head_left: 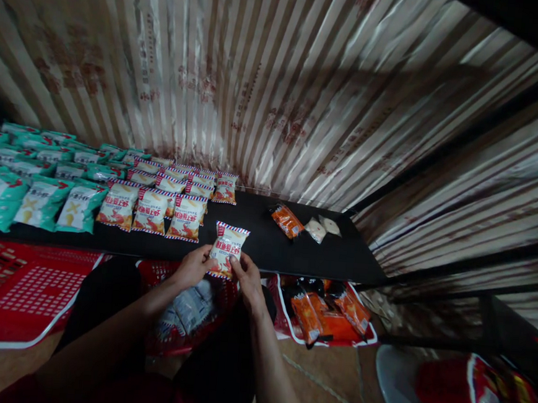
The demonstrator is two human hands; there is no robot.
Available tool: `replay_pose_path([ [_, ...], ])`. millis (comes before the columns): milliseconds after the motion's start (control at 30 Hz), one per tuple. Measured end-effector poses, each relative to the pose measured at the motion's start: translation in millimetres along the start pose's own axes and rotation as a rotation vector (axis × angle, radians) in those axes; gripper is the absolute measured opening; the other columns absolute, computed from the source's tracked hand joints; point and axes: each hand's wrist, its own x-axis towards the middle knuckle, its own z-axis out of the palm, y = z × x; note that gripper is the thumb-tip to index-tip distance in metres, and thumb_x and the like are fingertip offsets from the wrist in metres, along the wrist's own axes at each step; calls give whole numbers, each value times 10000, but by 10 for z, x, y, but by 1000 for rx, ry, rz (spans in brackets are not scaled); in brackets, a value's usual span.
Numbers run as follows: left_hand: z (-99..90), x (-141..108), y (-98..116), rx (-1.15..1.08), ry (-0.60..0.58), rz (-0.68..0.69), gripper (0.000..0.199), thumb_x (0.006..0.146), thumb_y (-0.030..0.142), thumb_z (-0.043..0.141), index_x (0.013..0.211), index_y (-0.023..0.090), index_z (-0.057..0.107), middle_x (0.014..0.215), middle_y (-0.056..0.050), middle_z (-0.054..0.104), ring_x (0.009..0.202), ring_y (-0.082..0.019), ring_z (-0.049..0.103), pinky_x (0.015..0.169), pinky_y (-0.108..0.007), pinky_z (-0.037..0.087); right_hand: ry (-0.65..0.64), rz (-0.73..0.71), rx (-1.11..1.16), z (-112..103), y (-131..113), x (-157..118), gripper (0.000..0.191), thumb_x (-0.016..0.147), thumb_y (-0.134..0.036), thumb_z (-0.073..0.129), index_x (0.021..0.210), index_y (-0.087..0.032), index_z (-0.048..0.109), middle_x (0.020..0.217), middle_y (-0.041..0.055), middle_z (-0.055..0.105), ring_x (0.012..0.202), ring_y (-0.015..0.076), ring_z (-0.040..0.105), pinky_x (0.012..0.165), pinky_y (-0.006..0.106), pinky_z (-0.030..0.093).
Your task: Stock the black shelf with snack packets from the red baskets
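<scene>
From my end, I had both hands gripping one small snack bag. The left hand pinched its left edge between thumb and fingers, and the right hand held its lower right side, with the thumb on the front. The bag was at the near edge of the black shelf; I couldn't tell whether its underside touched the surface.

To the left, matching bags were packed in rows, the front ones close to that near edge, and farther left green bags ran on out of view. One matching bag ended the back row, near the striped curtain. To the right, I had open shelf between the held bag and an orange packet, and more bare surface from there to the right end. Two pale packets lay just beside the orange one.

Below the edge, the middle basket sat under my forearms with bluish packets inside. The right basket held orange packs, and a red basket stood at the left.
</scene>
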Motion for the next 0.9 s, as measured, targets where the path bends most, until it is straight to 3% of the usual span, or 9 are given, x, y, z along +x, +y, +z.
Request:
replay_pose_path([
  [200, -24, 86, 102, 64, 29, -18, 346, 766, 247, 524, 1093, 151, 582, 816, -28, 689, 718, -154, 621, 681, -263, 475, -44, 5, 51, -42, -20, 113, 452, 636, -408, 704, 999, -150, 628, 912, 66, 713, 794, 217, 656, 789, 372, 505],
  [400, 1, 186, 162, 135, 53, 12, 332, 786, 237, 522, 1112, 190, 565, 951, -44, 687, 794, -158, 632, 729, -258, 470, 5, -20, -75, -77, 50, 303, 390, 666, -419, 656, 948, -151, 618, 868, 60, 707, 746, 201, 638, 750, 353, 505],
  [600, 38, 338, 246, 389, 168, 40, 317, 801, 231, 521, 1108, 163, 558, 1005, -81, 641, 843, -172, 605, 796, -306, 454, 40, -66, -128, -98, 151, 590, 373, 669, -417, 642, 926, -149, 618, 841, 55, 701, 717, 188, 624, 666, 315, 506],
  [900, 185, 538, 206, 458, 294, 170, 380, 832, 177, 441, 1202, 96, 472, 1110, -147, 566, 1061, -230, 526, 953, -378, 413, 113, -88, -190, -89, 187, 1013, 370, 681, -431, 613, 933, -160, 633, 823, 53, 703, 696, 184, 624, 637, 305, 504],
])
